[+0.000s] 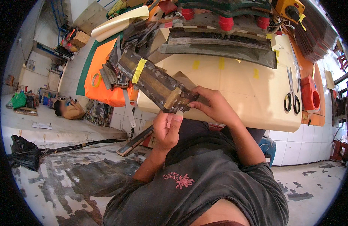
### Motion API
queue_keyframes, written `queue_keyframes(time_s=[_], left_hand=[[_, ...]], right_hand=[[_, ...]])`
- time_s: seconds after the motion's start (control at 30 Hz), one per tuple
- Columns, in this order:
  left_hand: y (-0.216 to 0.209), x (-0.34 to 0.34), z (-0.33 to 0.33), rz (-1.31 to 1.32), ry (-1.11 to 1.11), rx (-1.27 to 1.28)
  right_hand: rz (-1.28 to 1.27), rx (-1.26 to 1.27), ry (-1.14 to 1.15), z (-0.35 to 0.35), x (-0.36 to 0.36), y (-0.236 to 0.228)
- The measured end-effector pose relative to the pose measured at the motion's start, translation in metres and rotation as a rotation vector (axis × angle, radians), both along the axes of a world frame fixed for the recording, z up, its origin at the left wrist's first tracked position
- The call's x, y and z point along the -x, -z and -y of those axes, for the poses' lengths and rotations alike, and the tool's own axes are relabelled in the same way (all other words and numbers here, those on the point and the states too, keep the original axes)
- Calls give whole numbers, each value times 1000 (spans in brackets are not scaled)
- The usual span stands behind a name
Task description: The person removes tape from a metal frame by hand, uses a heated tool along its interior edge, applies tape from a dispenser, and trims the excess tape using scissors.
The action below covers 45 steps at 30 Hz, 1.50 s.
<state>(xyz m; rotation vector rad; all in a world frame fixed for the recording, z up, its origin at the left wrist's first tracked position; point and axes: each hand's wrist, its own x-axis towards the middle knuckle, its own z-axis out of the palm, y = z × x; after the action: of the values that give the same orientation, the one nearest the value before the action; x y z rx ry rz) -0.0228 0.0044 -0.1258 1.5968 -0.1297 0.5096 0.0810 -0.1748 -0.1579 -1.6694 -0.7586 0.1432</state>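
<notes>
A long dark rectangular piece (155, 83), worn and with a brownish strip along its middle, slants over the table's near edge. A strip of yellow tape (139, 71) wraps across its far part. My right hand (216, 105) grips the near right corner between thumb and fingers. Under the near end, my left hand (167, 130) is closed on the edge, its thumb up; some of its fingers are hidden behind the piece. The far end lies over or close to a stack of dark strips (109, 74); whether it touches them I cannot tell.
Cream sheeting covers the table (234, 101). Black-handled scissors (291, 90) and a red tape dispenser (310, 94) lie at the right. Long dark curved strips (219, 51) stretch across the back. On orange sheeting sits a yellow tape roll (96, 80). Another person (70, 109) is at far left.
</notes>
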Motion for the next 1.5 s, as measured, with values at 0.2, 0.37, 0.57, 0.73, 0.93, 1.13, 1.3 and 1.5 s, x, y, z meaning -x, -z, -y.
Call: queue_keyframes(time_s=[0.2,0.37,0.57,0.73,0.93,1.13,1.3,1.5], left_hand=[[-11,-13,0,-1,9,-209],[-17,-25,6,15,-24,-256],[-16,-35,2,4,43,-257],[-26,-37,3,-102,233,-23],[-14,-41,-21,-164,382,7],[-47,-48,-47,6,240,-667],[-70,-57,-85,320,142,-907],[-130,-90,-80,522,65,-1170]], right_hand=[[-37,-7,22,6,-7,-8],[3,-75,31,7,-11,-12],[13,-276,101,7,-11,-23],[104,-274,185,3,-3,-44],[248,-99,358,-16,0,-52],[335,-88,485,-29,3,-63],[401,-20,542,-28,6,-71],[393,53,579,-26,10,-78]])
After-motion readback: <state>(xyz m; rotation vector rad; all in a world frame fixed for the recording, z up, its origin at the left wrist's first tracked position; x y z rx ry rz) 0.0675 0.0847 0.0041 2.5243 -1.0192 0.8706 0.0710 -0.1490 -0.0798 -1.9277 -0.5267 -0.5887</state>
